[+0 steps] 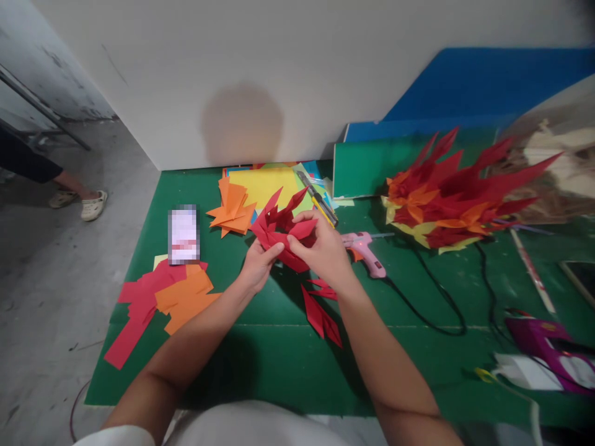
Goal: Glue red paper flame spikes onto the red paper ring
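A red folded-paper piece with several pointed petals [274,223] is held up over the green table, between both of my hands. My left hand [261,263] pinches its lower left side, thumb on top. On the right side, my right hand [320,244] grips it with the thumb pressed near its middle. Below my right wrist, more red folded-paper pieces [320,313] lie on the table. A pink glue gun [369,254] rests just right of my right hand, its nozzle partly hidden.
Orange folded pieces [235,207], coloured sheets [260,186] and a utility knife [320,201] lie at the back. Leftward are a phone [183,235] and red and orange strips [149,297]. A red-orange paper arrangement [455,198], cables [441,328] and a purple box [543,353] occupy the right.
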### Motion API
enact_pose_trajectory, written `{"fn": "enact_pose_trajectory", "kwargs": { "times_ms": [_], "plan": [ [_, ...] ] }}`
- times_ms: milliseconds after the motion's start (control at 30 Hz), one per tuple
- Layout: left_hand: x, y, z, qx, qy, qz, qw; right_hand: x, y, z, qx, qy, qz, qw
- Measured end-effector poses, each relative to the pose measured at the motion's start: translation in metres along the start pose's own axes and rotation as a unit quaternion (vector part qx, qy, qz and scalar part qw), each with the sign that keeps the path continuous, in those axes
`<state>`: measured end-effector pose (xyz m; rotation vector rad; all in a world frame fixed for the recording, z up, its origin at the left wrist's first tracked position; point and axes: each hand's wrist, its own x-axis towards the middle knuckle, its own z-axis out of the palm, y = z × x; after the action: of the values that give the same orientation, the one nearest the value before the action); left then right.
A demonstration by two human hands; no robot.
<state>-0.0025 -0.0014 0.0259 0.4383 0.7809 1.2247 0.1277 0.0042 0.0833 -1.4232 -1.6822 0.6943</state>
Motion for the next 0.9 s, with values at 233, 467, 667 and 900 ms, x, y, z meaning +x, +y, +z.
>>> {"fn": "enact_pose_trajectory", "kwargs": {
  "times_ms": [233,467,667,900],
  "plan": [
    [0.0005,0.0003,-0.0007,0.001,0.001,0.007,1.000,-0.0007,-0.0006,-0.0008,0.049,-0.033,0.009,0.998],
    [-0.0006,0.0024,0.0017,0.012,-0.006,0.005,1.000,-0.0008,0.0032,-0.0008,0.027,-0.025,0.008,0.999],
    [0.0015,0.0017,-0.0018,0.017,0.007,0.008,1.000,-0.0014,-0.0020,-0.0025,0.018,-0.058,0.008,0.998],
    [0.0007,0.0020,-0.0011,0.005,-0.009,-0.005,1.000,-0.0012,-0.0030,0.0002,-0.036,-0.032,-0.003,0.999]
  ]
}}
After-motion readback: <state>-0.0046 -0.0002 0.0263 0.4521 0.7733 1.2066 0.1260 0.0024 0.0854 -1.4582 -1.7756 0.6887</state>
